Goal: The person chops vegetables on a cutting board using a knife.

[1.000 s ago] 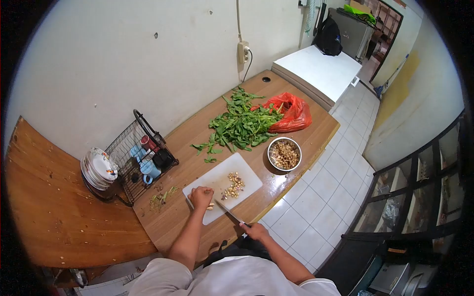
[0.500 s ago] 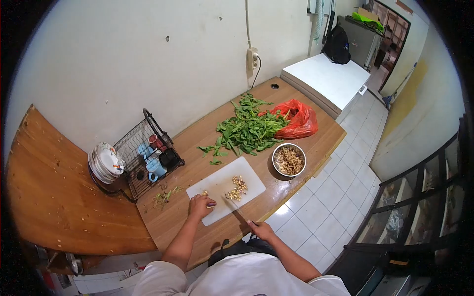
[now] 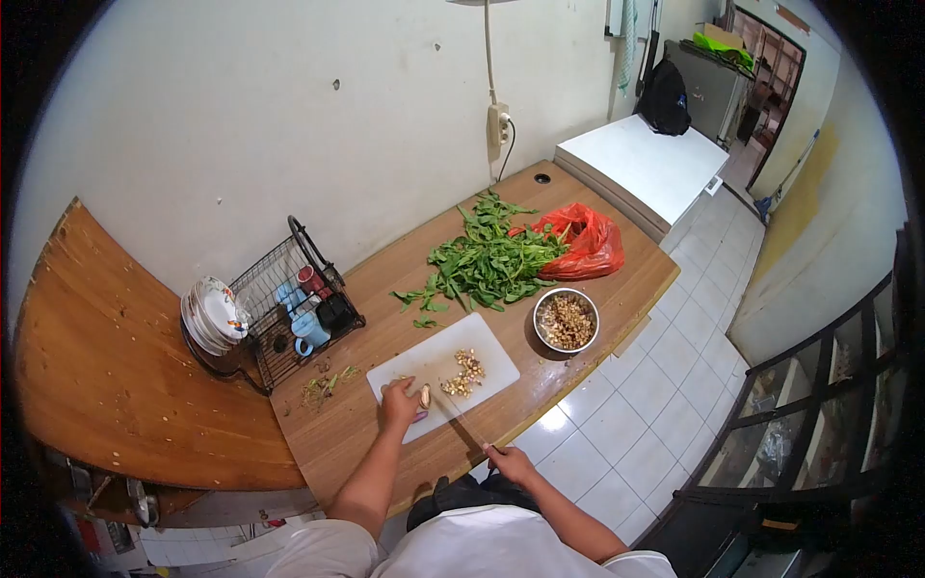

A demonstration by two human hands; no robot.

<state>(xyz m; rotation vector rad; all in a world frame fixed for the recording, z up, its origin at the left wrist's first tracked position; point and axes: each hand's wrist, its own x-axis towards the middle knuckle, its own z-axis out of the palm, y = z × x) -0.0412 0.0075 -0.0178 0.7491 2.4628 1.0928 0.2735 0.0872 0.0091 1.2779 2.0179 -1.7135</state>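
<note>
A white cutting board [image 3: 491, 339] lies near the table's front edge with chopped pale pieces [image 3: 466, 373] on its right half. My left hand [image 3: 399, 399] is at the board's left part, its fingers closed on a small pale brown piece [image 3: 425, 396]. A purplish piece [image 3: 419, 416] lies just below that hand. My right hand [image 3: 510, 464] is closed round the handle of a knife [image 3: 462, 419], whose blade reaches over the board between the held piece and the chopped pieces. To the board's right stands a metal bowl [image 3: 566, 349] of brown chopped bits.
Leafy greens [image 3: 491, 255] and a red plastic bag [image 3: 595, 246] lie behind the board on the wooden table [image 3: 371, 279]. At the left are a wire rack [image 3: 279, 279] with cups and a stack of plates [image 3: 214, 316]. Green scraps [image 3: 328, 385] lie left of the board.
The view has shifted, so the table sits slightly lower and further right. My left hand's fingers have moved, and a pale brown piece now shows at their tips. The knife stays in my right hand.
</note>
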